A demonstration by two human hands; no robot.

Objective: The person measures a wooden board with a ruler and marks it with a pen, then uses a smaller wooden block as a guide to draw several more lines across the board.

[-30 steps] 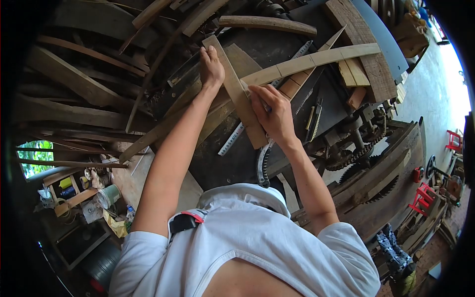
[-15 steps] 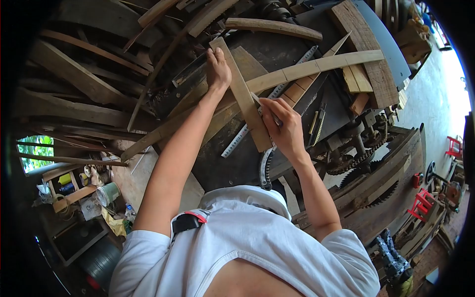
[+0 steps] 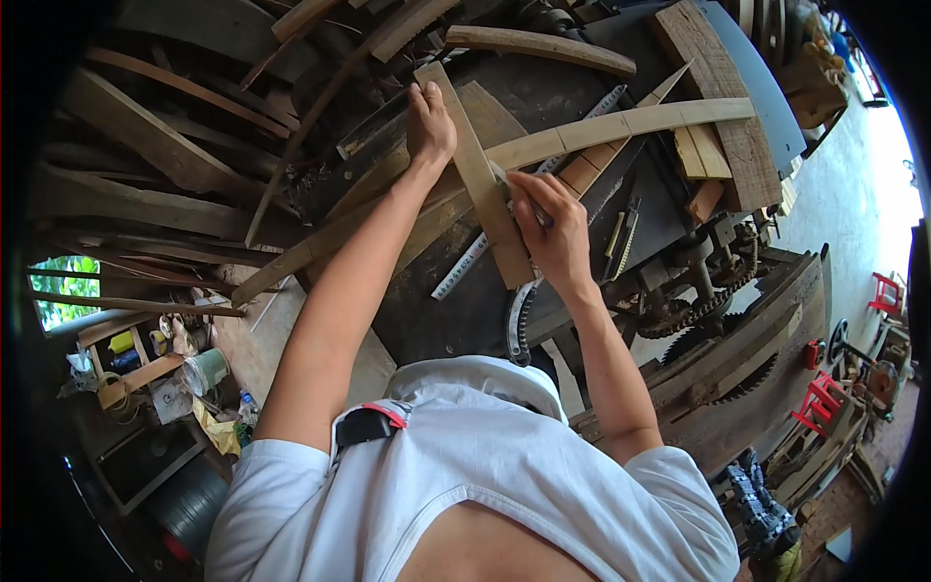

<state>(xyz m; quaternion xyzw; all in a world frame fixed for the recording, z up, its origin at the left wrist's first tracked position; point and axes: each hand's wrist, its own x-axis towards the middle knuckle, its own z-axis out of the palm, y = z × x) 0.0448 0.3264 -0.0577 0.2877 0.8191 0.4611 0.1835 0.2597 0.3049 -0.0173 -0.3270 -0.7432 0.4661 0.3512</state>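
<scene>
A flat wooden strip (image 3: 482,184) lies across a long curved wooden piece (image 3: 621,124) that bears dark cross lines. My left hand (image 3: 430,124) is at the strip's upper part, its fingers wrapped at the left edge. Right of the strip, my right hand (image 3: 553,221) pinches a thin pen-like tool, its tip hidden near where strip and curve cross. Below them, a white measuring rule (image 3: 460,270) runs diagonally on the dark table (image 3: 412,325).
A thick plank (image 3: 727,107) and a thin curved piece (image 3: 543,48) lie at the far side. A cutter (image 3: 624,241) rests right of my right hand. Toothed saw blades (image 3: 747,380) are at the right. Long boards (image 3: 165,145) are stacked at the left.
The strip has shifted slightly up and its lower end a little left. My right hand has moved slightly left and turned, its fingers nearer the strip.
</scene>
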